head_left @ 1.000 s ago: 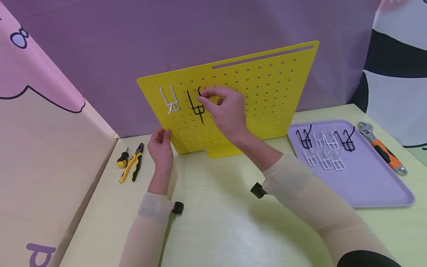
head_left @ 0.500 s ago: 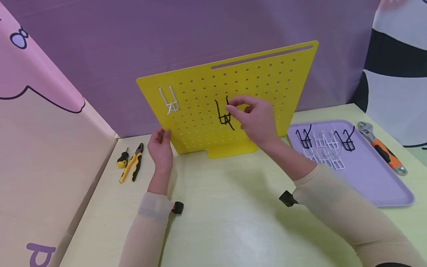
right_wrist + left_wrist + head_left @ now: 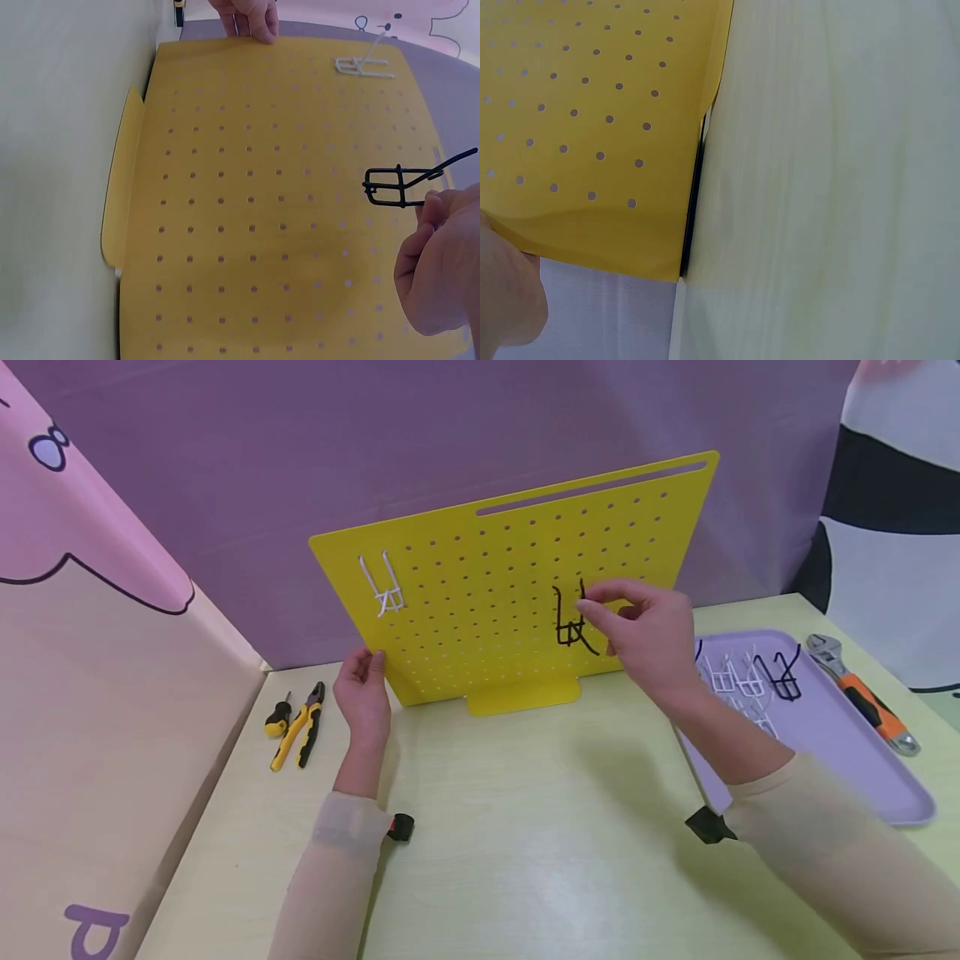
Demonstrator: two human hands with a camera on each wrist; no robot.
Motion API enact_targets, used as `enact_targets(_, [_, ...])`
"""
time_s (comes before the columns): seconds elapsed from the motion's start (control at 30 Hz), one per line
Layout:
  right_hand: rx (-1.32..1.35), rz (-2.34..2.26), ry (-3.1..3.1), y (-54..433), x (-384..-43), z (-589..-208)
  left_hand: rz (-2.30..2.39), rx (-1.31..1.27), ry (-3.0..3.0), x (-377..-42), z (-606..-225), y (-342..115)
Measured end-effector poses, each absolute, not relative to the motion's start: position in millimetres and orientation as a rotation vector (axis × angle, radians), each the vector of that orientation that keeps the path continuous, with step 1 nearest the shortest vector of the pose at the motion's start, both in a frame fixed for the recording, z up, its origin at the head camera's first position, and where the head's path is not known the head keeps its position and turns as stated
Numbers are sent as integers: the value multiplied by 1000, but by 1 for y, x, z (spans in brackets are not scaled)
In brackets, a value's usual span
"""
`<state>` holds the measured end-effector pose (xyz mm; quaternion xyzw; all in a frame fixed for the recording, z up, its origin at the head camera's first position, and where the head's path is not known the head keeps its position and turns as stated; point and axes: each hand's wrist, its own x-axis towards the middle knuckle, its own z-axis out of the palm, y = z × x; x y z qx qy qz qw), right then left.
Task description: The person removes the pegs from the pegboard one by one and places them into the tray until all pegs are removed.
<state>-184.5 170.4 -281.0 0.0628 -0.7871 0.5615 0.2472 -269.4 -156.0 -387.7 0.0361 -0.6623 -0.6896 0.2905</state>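
Note:
A yellow pegboard [image 3: 480, 610] stands tilted on the table, with a white wire hook [image 3: 388, 590] hanging near its upper left corner. My left hand [image 3: 362, 689] grips the board's lower left edge between thumb and fingers; in the left wrist view part of that hand [image 3: 510, 292] shows at the board's edge. In front of the board's right half, my right hand [image 3: 647, 631] pinches a black wire hook [image 3: 570, 633] by one of its upper prongs. The right wrist view shows this black hook [image 3: 386, 187] over the board's holes, its arm pointing outward.
On the right, a purple tray [image 3: 847, 777] bears several white hooks [image 3: 748, 679] and black hooks [image 3: 786, 683], partly hidden by my right arm. An adjustable wrench [image 3: 862, 693] lies beside it. Pliers [image 3: 300, 727] and a small screwdriver [image 3: 278, 717] lie at the left.
My right hand has carried the black hook rightward and a little down across the board, from beside the white hook to the right half. The left hand keeps its grip in place.

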Motion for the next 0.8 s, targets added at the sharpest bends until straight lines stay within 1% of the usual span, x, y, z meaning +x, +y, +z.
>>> enact_targets(0.3, [47,1551,-2169,209,-176,-287,-1860,129,-1801,-267,-387,-157])
enact_targets(0.8, [-143,1485,-2406,278,-156,-306,-1887,113,-1802,-265,-386,-158])
